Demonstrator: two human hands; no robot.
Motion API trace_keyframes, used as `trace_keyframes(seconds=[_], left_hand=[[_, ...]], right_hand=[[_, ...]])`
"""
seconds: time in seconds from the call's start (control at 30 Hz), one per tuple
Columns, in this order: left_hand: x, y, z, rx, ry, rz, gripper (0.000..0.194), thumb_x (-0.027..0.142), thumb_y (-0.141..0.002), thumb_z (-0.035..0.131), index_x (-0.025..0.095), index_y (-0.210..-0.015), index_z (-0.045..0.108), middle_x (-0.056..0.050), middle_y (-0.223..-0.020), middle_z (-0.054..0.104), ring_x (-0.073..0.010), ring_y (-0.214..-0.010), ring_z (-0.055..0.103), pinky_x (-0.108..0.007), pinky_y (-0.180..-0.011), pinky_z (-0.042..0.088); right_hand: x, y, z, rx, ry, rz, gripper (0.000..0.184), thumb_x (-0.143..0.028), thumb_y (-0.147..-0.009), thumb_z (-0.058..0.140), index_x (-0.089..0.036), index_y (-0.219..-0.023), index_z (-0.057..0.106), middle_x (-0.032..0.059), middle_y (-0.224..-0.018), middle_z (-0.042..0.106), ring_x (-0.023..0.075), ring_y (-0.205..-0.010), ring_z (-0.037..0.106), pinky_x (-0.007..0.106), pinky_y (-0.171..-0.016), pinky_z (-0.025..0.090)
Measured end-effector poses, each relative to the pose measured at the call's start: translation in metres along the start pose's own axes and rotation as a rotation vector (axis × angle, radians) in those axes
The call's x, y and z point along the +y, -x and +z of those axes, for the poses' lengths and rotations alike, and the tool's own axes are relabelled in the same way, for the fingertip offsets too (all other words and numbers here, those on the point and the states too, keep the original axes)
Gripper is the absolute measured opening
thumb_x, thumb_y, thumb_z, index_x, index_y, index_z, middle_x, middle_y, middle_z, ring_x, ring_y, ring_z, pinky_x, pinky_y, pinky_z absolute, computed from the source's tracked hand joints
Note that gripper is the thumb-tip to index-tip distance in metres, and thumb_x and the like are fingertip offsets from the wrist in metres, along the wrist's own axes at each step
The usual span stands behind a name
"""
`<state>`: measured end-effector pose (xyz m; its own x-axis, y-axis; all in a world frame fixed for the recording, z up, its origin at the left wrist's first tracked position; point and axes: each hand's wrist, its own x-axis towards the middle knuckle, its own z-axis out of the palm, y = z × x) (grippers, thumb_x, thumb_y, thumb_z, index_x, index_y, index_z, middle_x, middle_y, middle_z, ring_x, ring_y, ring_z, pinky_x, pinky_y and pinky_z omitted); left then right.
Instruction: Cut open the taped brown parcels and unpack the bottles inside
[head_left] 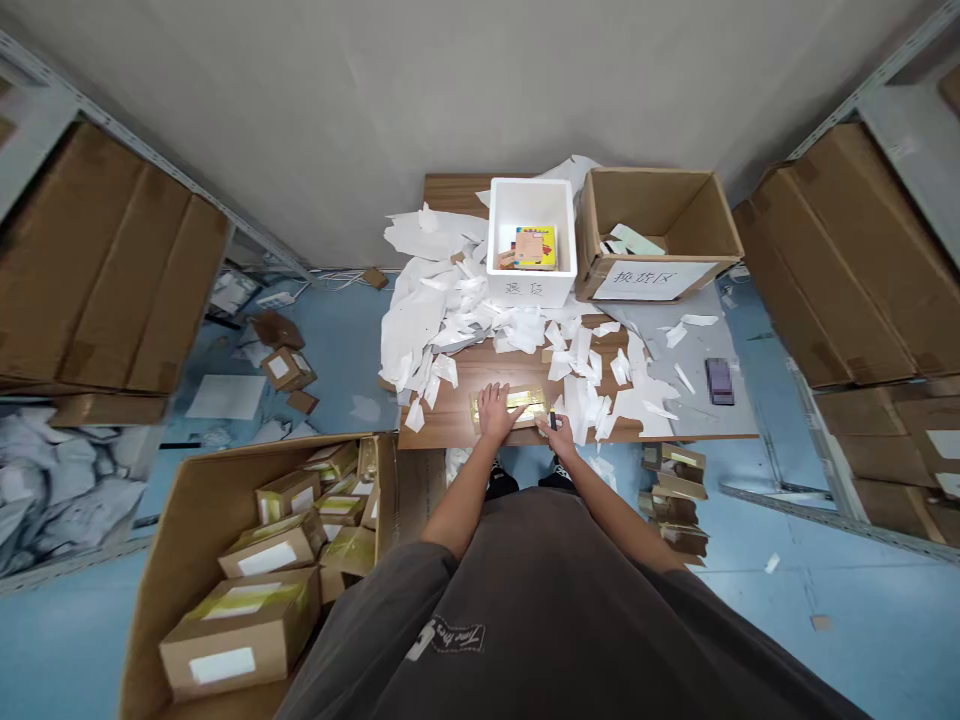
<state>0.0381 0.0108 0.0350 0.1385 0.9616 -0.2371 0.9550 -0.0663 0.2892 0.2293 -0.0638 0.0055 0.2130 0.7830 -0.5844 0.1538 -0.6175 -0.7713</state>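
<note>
A small, flat cardboard parcel (534,397) wrapped in yellowish tape, with a white label, lies near the front edge of the wooden table (469,370). My left hand (495,412) rests on the parcel's left part, fingers stretched and thumb spread to the right. At the parcel's right end, my right hand (558,436) is closed around a box cutter (553,419) with a black body; its blade cannot be made out. Torn white paper scraps (581,400) lie just right of the parcel.
A white foam box (532,290) with small packets and an open carton (660,280) stand at the back. A phone (720,382) lies at right. Left of me, a large carton (169,560) holds several taped parcels. Shelves with boxes (112,270) flank both sides.
</note>
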Motion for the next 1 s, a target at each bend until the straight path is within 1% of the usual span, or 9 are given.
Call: trace_keyframes(seconds=[0.17,0.3,0.4,0.5,0.6,0.7,0.8,0.9,1.0], left_hand=[[-0.010,0.025,0.000,-0.009,0.029,-0.042,0.072,0.049,-0.103,0.060,0.019,-0.167,0.045,-0.018,-0.175,0.042,-0.0365,-0.163,0.035,-0.053,-0.133,0.030],[-0.009,0.056,0.007,-0.080,0.097,-0.077,0.066,0.043,-0.107,0.054,0.019,-0.168,0.044,-0.021,-0.175,0.039,-0.0384,-0.154,0.046,-0.054,-0.124,0.042],[-0.011,0.067,0.006,-0.138,0.171,0.000,0.065,0.032,-0.106,0.053,0.021,-0.169,0.042,-0.019,-0.173,0.043,-0.0336,-0.152,0.050,-0.048,-0.124,0.044],[-0.017,0.060,-0.006,-0.138,0.071,0.117,0.077,0.018,-0.096,0.065,0.027,-0.169,0.042,-0.015,-0.179,0.034,-0.0347,-0.157,0.044,-0.048,-0.123,0.044],[-0.020,0.042,-0.020,-0.196,-0.073,0.350,0.077,0.012,-0.089,0.074,0.035,-0.160,0.054,-0.009,-0.183,0.027,-0.0387,-0.164,0.032,-0.051,-0.123,0.043],[-0.018,0.022,-0.028,-0.271,-0.146,0.523,0.060,0.011,-0.090,0.074,0.036,-0.144,0.066,-0.006,-0.179,0.037,-0.0365,-0.166,0.030,-0.050,-0.124,0.041],[-0.014,0.006,-0.031,-0.289,-0.192,0.578,0.043,0.010,-0.094,0.069,0.032,-0.130,0.073,-0.007,-0.168,0.052,-0.0345,-0.165,0.033,-0.048,-0.122,0.041],[-0.006,-0.001,-0.029,-0.272,-0.191,0.632,0.034,0.010,-0.096,0.065,0.027,-0.124,0.073,-0.011,-0.147,0.067,-0.0319,-0.159,0.041,-0.045,-0.120,0.040],[0.011,0.002,-0.021,-0.228,-0.167,0.581,0.036,0.010,-0.096,0.064,0.020,-0.130,0.069,-0.015,-0.129,0.071,-0.0311,-0.140,0.057,-0.045,-0.120,0.040]], right_hand=[[-0.036,-0.048,0.016,0.264,0.139,0.048,0.068,-0.055,-0.076,0.086,-0.022,-0.126,0.054,0.0087,-0.116,0.077,0.0268,-0.106,0.073,0.032,-0.090,0.057],[-0.085,-0.092,0.020,0.198,0.299,-0.005,0.065,-0.052,-0.087,0.080,-0.017,-0.134,0.051,0.0179,-0.134,0.073,0.0286,-0.116,0.069,0.035,-0.103,0.051],[-0.104,-0.101,0.020,0.144,0.362,-0.045,0.064,-0.050,-0.088,0.080,-0.017,-0.134,0.051,0.0186,-0.134,0.073,0.0300,-0.116,0.068,0.037,-0.105,0.049],[-0.092,-0.085,0.008,0.144,0.346,-0.071,0.061,-0.052,-0.089,0.076,-0.019,-0.134,0.050,0.0168,-0.134,0.073,0.0293,-0.116,0.069,0.035,-0.101,0.051],[-0.053,-0.055,-0.004,0.144,0.281,-0.083,0.062,-0.055,-0.085,0.076,-0.021,-0.132,0.051,0.0139,-0.131,0.074,0.0292,-0.115,0.072,0.034,-0.097,0.055],[-0.006,-0.027,-0.005,0.101,0.231,-0.001,0.065,-0.059,-0.077,0.082,-0.023,-0.123,0.055,0.0099,-0.112,0.078,0.0305,-0.104,0.075,0.035,-0.087,0.059],[0.024,-0.017,0.000,0.075,0.190,0.100,0.063,-0.061,-0.073,0.084,-0.024,-0.115,0.056,0.0078,-0.100,0.077,0.0295,-0.095,0.076,0.034,-0.078,0.060],[0.024,-0.030,0.003,0.135,0.166,0.116,0.059,-0.058,-0.073,0.083,-0.024,-0.113,0.056,0.0070,-0.098,0.076,0.0287,-0.094,0.075,0.033,-0.076,0.060],[-0.003,-0.058,0.004,0.201,0.209,0.048,0.055,-0.049,-0.073,0.081,-0.025,-0.115,0.056,0.0068,-0.104,0.076,0.0284,-0.100,0.075,0.033,-0.083,0.059]])
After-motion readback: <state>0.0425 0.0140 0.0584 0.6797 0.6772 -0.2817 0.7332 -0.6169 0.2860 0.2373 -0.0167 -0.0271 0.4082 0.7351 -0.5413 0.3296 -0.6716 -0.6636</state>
